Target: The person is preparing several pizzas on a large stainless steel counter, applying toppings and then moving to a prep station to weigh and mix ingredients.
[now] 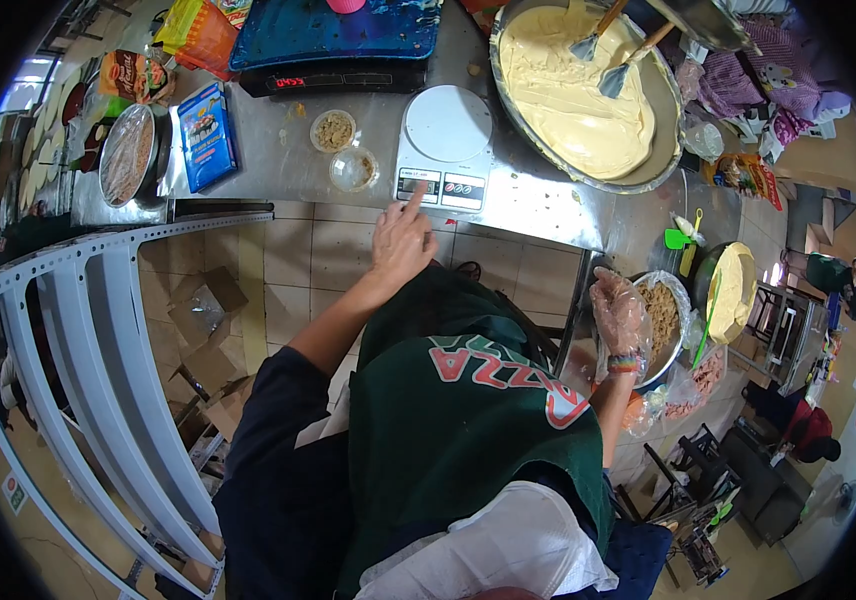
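Observation:
My left hand (404, 244), bare and holding nothing, stretches its index finger over the display panel of a white digital kitchen scale (449, 124). Whether the fingertip presses it, I cannot tell. The scale's round plate bears nothing. Left of the scale, a small clear plastic cup (333, 130) holds brown crumbly filling; a second cup (354, 169) has only a little at its bottom. On the right, my right hand (618, 315) wears a clear plastic glove, its fingers curled beside a plastic-lined metal bowl of brown filling (660, 311). The palm side is hidden.
A large basin of pale cream (578, 97) with spatulas stands right of the scale. Behind sits a bigger scale with a blue tray (334, 34). A blue box (207, 136) and a film-covered bowl (126, 155) lie left. A metal rack (90, 300) flanks my left side.

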Available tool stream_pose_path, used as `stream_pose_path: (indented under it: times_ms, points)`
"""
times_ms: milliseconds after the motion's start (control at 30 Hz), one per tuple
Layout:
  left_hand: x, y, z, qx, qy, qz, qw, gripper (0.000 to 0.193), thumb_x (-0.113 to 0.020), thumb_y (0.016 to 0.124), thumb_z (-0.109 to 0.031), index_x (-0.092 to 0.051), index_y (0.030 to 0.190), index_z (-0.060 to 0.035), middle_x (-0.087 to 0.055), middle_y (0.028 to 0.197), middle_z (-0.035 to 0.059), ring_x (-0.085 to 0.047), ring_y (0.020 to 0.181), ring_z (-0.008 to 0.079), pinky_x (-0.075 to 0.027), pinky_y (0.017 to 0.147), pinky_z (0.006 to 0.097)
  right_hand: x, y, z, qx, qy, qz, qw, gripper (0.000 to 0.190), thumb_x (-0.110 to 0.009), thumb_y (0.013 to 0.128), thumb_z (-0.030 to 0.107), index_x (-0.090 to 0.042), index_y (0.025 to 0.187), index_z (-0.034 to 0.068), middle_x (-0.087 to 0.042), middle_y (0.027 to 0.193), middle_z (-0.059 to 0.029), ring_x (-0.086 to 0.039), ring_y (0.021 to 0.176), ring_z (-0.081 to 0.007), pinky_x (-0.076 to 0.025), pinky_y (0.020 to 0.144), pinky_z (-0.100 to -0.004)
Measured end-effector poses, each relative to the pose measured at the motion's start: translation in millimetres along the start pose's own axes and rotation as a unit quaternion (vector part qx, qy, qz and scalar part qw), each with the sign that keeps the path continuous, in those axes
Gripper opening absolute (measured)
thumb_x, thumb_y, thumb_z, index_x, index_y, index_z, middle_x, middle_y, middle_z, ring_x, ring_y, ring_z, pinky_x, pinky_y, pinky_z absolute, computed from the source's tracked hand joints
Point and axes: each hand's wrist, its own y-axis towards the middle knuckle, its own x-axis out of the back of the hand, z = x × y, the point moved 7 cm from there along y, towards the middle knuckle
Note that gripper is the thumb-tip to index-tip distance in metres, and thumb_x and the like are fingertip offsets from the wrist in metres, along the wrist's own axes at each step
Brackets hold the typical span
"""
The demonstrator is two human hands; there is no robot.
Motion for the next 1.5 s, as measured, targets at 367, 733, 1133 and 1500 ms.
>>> stream_pose_path:
  times_ms: [367, 733, 1133, 1500]
  points:
    - [-32.3, 10.7, -20.2, -0.063, 0.032, 0.064, 0.995, 0.018, -0.064, 0.064, -0.020, -0.062, 0.067, -0.0021, -0.036, 0.139, 0.0107, -0.048, 0.091, 0.0265, -0.041, 0.077, 0.0362, -6.1, -5.6, -22.8, -0.006, 0.040, -0.003, 0.999, 0.024, -0.061, 0.076, 0.009, -0.064, 0.100, 0.008, -0.064, 0.090, -0.0119, -0.063, 0.082, -0.0258, -0.050, 0.072, -0.0347]
    - [-37.4, 19.1, -26.5, -0.099, 0.060, 0.078, 0.990, 0.024, -0.063, 0.064, -0.023, -0.065, 0.072, -0.0004, -0.043, 0.133, 0.0117, -0.048, 0.090, 0.0237, -0.040, 0.075, 0.0363, -2.0, -4.7, -13.9, -0.003, 0.025, -0.006, 1.000, 0.023, -0.061, 0.077, 0.008, -0.063, 0.099, 0.008, -0.064, 0.089, -0.0120, -0.063, 0.082, -0.0264, -0.050, 0.072, -0.0350]
    - [-30.6, 24.2, -32.1, -0.087, 0.055, 0.073, 0.992, 0.025, -0.063, 0.062, -0.022, -0.064, 0.072, 0.0002, -0.047, 0.129, 0.0120, -0.048, 0.089, 0.0240, -0.039, 0.075, 0.0355, -8.0, -1.4, -21.4, 0.007, 0.047, 0.000, 0.999, 0.025, -0.061, 0.077, 0.008, -0.063, 0.101, 0.006, -0.064, 0.093, -0.0139, -0.063, 0.083, -0.0262, -0.050, 0.073, -0.0345]
    - [-30.8, 21.6, -33.6, -0.083, 0.048, 0.066, 0.993, 0.027, -0.064, 0.062, -0.024, -0.063, 0.076, -0.0001, -0.041, 0.133, 0.0117, -0.048, 0.090, 0.0237, -0.039, 0.075, 0.0354, -3.8, -1.3, -13.2, -0.003, 0.022, 0.016, 1.000, 0.024, -0.061, 0.078, 0.011, -0.063, 0.102, 0.007, -0.064, 0.094, -0.0135, -0.063, 0.084, -0.0269, -0.050, 0.073, -0.0354]
